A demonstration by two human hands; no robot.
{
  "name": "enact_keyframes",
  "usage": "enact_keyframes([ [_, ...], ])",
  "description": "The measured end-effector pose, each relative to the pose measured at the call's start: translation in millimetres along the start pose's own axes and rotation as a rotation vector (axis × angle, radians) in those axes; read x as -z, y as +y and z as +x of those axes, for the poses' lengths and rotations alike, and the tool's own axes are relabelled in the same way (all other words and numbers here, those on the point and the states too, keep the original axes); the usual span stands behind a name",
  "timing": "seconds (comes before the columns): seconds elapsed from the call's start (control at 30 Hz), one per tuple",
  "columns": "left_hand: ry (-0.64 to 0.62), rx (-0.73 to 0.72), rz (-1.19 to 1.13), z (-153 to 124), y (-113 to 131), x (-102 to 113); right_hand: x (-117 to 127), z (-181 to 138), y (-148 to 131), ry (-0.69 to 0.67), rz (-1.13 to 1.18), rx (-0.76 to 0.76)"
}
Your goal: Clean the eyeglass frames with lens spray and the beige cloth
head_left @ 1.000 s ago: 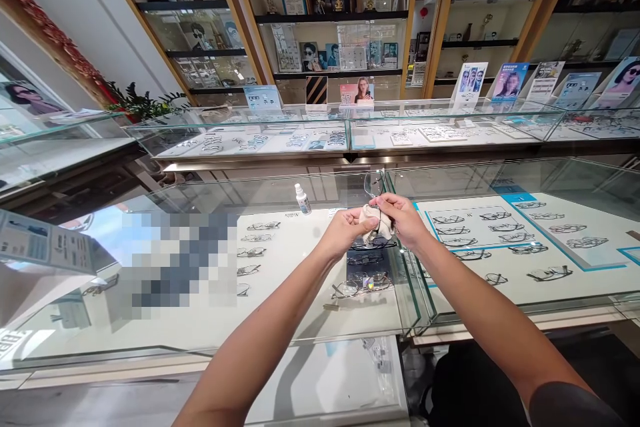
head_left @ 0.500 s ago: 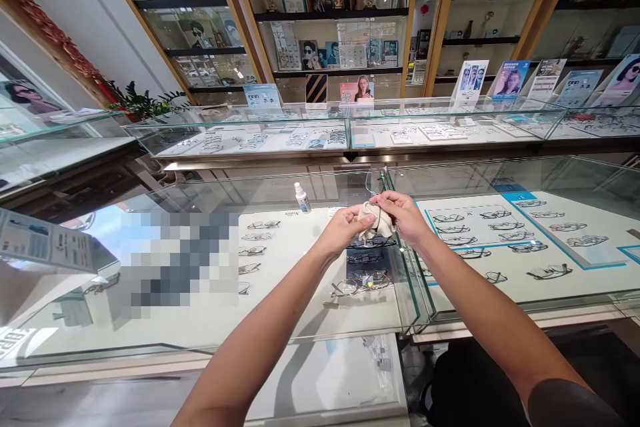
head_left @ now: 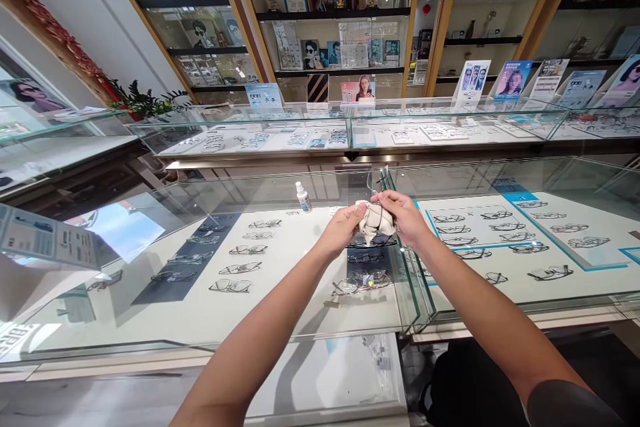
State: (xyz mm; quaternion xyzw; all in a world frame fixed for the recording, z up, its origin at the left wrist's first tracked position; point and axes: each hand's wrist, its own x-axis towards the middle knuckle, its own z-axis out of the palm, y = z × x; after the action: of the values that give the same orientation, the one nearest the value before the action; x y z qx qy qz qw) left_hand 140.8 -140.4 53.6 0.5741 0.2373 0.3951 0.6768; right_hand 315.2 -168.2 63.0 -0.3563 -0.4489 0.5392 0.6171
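Observation:
Both my arms reach out over a glass display counter [head_left: 280,340]. My left hand [head_left: 343,228] pinches a pale cleaning cloth [head_left: 369,221] that is wrapped round part of a pair of thin-framed glasses [head_left: 376,188]. My right hand [head_left: 404,215] is closed on the same glasses from the right side, and one clear lens sticks up above the fingers. Both hands hover just above the seam between two glass cases. A small white spray bottle [head_left: 303,197] stands on the glass a little to the left of my left hand.
Rows of spectacle frames [head_left: 235,268] lie inside the cases under the glass. A second line of glass counters [head_left: 345,133] runs behind, with leaflets and small posters [head_left: 510,80] on top. Wall shelves [head_left: 333,17] hold pictures and trophies. A potted plant [head_left: 143,103] stands at the left.
My hands have shifted the cloth a little over the glasses, staying in the same spot above the counter. The view has tilted very slightly.

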Motion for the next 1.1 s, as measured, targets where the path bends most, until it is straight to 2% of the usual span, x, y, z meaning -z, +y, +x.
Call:
enact_keyframes([
  [0.13, 0.070, 0.029, -0.110, 4, 2, 5, 5, 0, -7, -0.007, 0.004, -0.044],
  [0.27, 0.132, 0.006, -0.137, 9, 4, 12, 9, -2, -12, -0.086, -0.080, 0.016],
  [0.4, 0.152, -0.012, -0.105, 11, 4, 18, 9, -4, -15, -0.182, -0.282, 0.125],
  [0.6, 0.132, -0.058, 0.059, 6, 11, 19, 10, -2, -11, -0.214, -0.461, 0.126],
  [0.77, 0.112, -0.196, 0.270, -1, 19, 13, 13, 2, -1, -0.252, -0.400, 0.085],
  [0.93, 0.168, -0.153, 0.103, -2, 17, 6, 13, 2, 5, -0.308, -0.242, -0.018],
  [1.1, 0.197, -0.127, -0.002, -1, 15, 5, 13, 1, 3, -0.298, -0.251, 0.010],
])
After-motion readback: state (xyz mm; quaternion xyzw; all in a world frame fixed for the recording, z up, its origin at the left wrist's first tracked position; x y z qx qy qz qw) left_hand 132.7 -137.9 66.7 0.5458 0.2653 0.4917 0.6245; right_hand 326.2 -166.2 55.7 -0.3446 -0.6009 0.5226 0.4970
